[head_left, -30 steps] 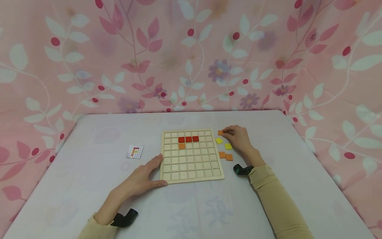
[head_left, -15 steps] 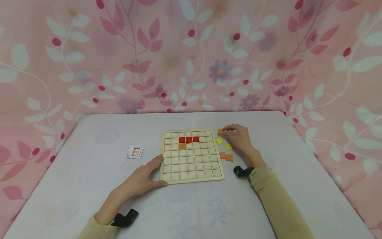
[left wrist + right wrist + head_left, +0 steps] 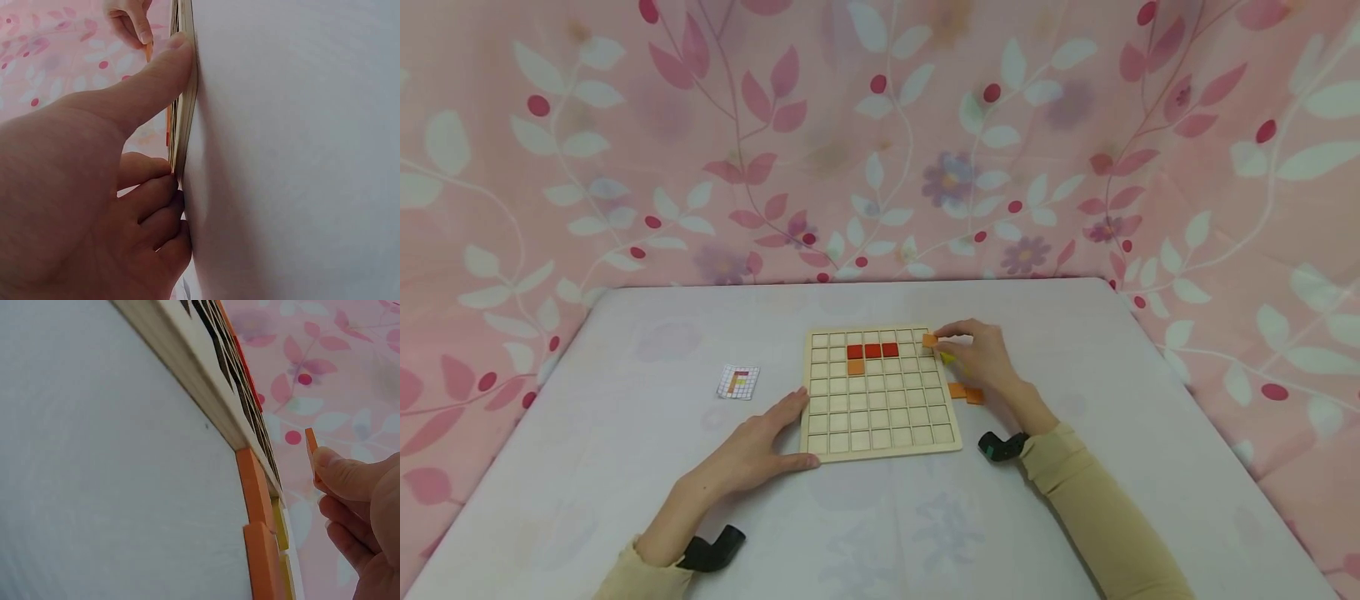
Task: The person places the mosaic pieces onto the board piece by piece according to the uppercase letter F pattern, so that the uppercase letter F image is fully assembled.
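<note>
A square wooden grid board (image 3: 880,408) lies on the table. My left hand (image 3: 741,454) rests against its near left corner, fingertips on the left edge and thumb on the front edge. Between thumb and fingers, my right hand (image 3: 981,354) pinches an orange square tile (image 3: 929,340), seen raised in the right wrist view (image 3: 310,447), over the board's far right corner. Three red tiles (image 3: 872,351) sit in a row on the grid, with another orange tile (image 3: 855,367) in front of the leftmost one.
Right of the board lie two loose orange tiles (image 3: 957,390); yellow tiles (image 3: 282,531) lie beyond them, partly hidden by the right hand in the head view. A small gridded card (image 3: 739,382) with a coloured pattern lies left of the board. A floral cloth hangs behind the table (image 3: 625,400).
My right hand has carried the orange tile leftward from beside the board to above its far right corner. The left hand stays in place.
</note>
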Tool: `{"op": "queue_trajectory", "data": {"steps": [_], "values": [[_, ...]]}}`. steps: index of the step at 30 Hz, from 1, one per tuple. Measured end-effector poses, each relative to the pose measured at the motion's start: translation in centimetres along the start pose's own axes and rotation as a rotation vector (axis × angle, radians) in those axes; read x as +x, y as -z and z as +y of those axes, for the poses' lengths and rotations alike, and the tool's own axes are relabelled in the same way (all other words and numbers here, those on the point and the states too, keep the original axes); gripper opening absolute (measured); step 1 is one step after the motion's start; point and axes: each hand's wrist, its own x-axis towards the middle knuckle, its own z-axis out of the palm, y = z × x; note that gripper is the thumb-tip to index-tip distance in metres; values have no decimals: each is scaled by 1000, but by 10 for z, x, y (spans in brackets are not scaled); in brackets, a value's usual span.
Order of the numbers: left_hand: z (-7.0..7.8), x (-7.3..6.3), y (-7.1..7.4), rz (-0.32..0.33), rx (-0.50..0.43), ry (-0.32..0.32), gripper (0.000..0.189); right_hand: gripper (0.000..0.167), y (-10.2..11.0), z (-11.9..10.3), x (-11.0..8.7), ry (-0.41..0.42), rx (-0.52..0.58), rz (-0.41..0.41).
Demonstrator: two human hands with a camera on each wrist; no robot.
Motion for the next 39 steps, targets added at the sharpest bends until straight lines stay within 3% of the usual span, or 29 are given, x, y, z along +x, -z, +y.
{"op": "queue_trajectory", "data": {"steps": [15, 25, 39], "values": [[0, 1, 4, -5, 14, 0, 102, 22, -25, -27, -4, 94, 48, -57], [0, 2, 4, -5, 14, 2, 102, 21, -44, -45, -1, 162, 23, -66], [-2, 3, 5, -10, 8, 8, 104, 19, -64, -59, -3, 171, 45, -120]]}}
